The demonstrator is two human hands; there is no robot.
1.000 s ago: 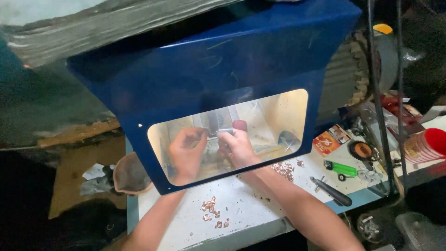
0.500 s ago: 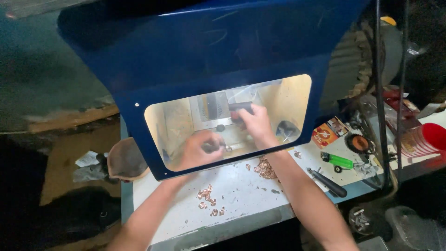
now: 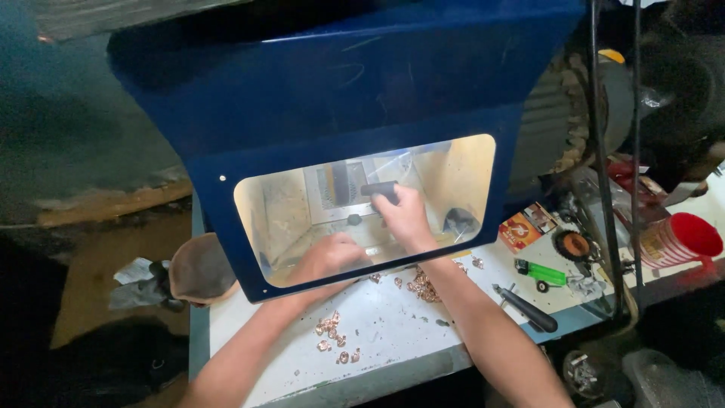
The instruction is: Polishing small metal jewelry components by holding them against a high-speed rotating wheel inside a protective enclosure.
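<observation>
Both my arms reach under a blue hood point(image 3: 377, 98) with a clear lit window. Seen through the window, my right hand point(image 3: 404, 215) is closed around a dark handle point(image 3: 376, 188) in front of a pale metal machine block point(image 3: 340, 189). My left hand point(image 3: 328, 257) lies lower and nearer, fingers curled over something small on the machine's floor; I cannot make out what it holds. Small copper-coloured pieces point(image 3: 423, 285) lie on the white bench point(image 3: 393, 332) by my right forearm, and a second cluster of copper pieces point(image 3: 332, 332) lies by my left forearm.
To the right on the bench lie a black-handled tool point(image 3: 529, 308), a green lighter point(image 3: 540, 272), a small orange box point(image 3: 519, 230) and a round tin point(image 3: 572, 244). A red cup point(image 3: 683, 238) stands far right. A brown bowl-like thing point(image 3: 200, 268) sits at the hood's left. Two upright rods point(image 3: 600, 151) stand at right.
My right hand has risen from beside the left hand to the dark handle further back. My left hand has dropped lower toward the window's front. The camera view shifted slightly.
</observation>
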